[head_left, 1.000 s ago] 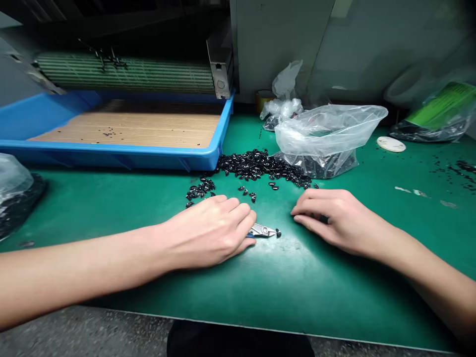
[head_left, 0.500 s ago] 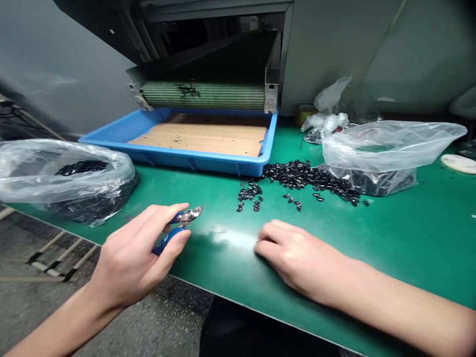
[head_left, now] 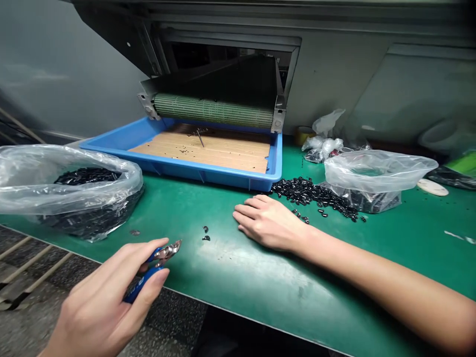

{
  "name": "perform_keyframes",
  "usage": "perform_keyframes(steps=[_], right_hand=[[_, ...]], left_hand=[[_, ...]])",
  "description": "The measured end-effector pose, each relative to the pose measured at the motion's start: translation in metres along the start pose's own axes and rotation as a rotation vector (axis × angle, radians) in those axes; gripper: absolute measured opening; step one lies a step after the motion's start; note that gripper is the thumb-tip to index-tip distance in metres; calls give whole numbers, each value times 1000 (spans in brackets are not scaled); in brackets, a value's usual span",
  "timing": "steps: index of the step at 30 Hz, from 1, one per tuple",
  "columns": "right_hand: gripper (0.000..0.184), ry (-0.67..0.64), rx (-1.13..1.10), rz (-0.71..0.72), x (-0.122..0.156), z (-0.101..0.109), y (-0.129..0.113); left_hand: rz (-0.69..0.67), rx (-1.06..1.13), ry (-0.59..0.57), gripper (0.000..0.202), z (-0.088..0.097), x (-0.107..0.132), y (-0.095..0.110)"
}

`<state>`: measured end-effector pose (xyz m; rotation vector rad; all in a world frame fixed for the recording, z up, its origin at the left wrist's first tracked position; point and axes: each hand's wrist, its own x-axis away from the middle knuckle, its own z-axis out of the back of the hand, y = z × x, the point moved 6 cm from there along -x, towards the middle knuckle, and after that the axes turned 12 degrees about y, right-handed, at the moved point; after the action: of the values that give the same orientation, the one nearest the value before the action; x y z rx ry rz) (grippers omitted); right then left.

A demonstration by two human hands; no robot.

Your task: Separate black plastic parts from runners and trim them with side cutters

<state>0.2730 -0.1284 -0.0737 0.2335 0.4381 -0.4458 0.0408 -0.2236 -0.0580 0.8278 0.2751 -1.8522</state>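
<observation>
- While my left grip (head_left: 107, 297) is wrapped around a pair of cutting pliers (head_left: 138, 287), its thumb presses one blue handle and its fingers lie along the other; the handles stand apart.
- The metal head of the pliers points up and to the right, near the front edge of the green counter (head_left: 260, 282), whose surface shines under the light.
- Just beyond that head, two small black pieces lie apart from the rest, an upper piece (head_left: 206, 229) and a lower piece (head_left: 206, 238).
- My right grip (head_left: 266, 223) lies low over the counter, back upward and fingers nearly together; I cannot tell whether it has anything beneath or within it.
- To my left sits an open clear bag (head_left: 85, 210) with many black parts inside.
- Past my right grip spreads a pile of glossy black pieces (head_left: 301, 191), a few of them strayed toward my wrist.
- At the right end of this pile stands another clear bag (head_left: 375, 171), mouth open, with a pale disc (head_left: 432, 187) near it.
- Behind the pile's left end is a blue tray (head_left: 223, 177), lined with cardboard (head_left: 234, 151) that carries dark thin parts (head_left: 200, 138) and specks.
- Over the tray's far side hangs a ribbed green roller (head_left: 211, 109).
</observation>
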Motion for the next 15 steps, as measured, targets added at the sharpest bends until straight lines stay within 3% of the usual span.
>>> perform_keyframes(steps=[4,10,15], right_hand=[[39,18,-27,-70,14,-3,23],[36,108,-98,-180,28,-4,35],[31,199,-113,-348,69,7,76]], left_hand=[[-10,9,13,34,-7,-6,6],[-23,46,-18,36,-13,0,2],[-50,52,-19,35,-15,2,-1]])
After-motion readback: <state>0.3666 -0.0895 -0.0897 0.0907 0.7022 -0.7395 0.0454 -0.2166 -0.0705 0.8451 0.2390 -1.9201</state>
